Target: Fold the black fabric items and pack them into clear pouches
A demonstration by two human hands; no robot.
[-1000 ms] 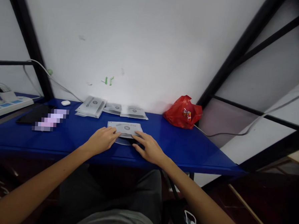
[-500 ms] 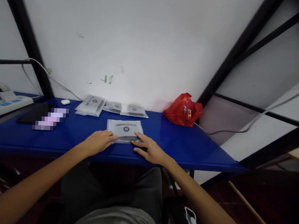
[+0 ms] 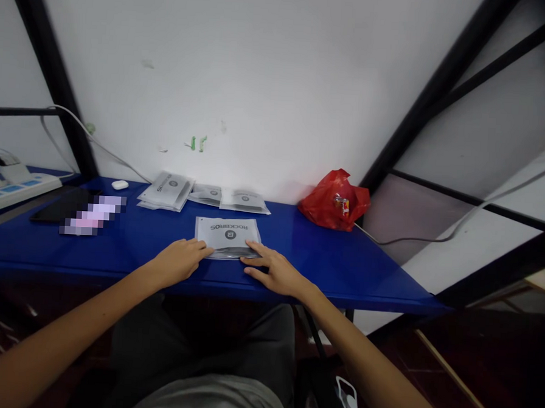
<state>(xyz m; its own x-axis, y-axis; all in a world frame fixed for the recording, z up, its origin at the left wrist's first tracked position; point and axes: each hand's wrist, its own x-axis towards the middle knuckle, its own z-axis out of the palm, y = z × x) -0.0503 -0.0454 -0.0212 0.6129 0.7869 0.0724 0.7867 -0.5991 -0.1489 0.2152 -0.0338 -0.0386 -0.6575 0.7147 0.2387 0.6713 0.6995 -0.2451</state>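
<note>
In the head view, a flat grey packet (image 3: 227, 235) printed with dark lettering lies on the blue bench (image 3: 333, 262), near its front edge and about midway along it. The left hand (image 3: 178, 261) rests palm down at the packet's near left corner, its fingers (image 3: 202, 246) loosely spread and touching that edge, not clenched around anything. The right hand (image 3: 275, 271) lies flat at the near right corner, its forefinger laid on the packet and its thumb stretched along the near edge; it presses rather than grips. Both forearms reach in from the near side, over a lap in grey cloth.

Farther back, against the white wall (image 3: 261, 75), a stack of similar packets (image 3: 166, 192) sits to the left, with two more packets (image 3: 229, 199) just beside it on the right. A small white earbud case (image 3: 119, 185) lies farther left, near a dark tablet (image 3: 60, 208). A crumpled red plastic bag (image 3: 334, 201) sits at the far right of the bench, well apart from the hands. A white power strip (image 3: 12, 187) lies at the far left.
</note>
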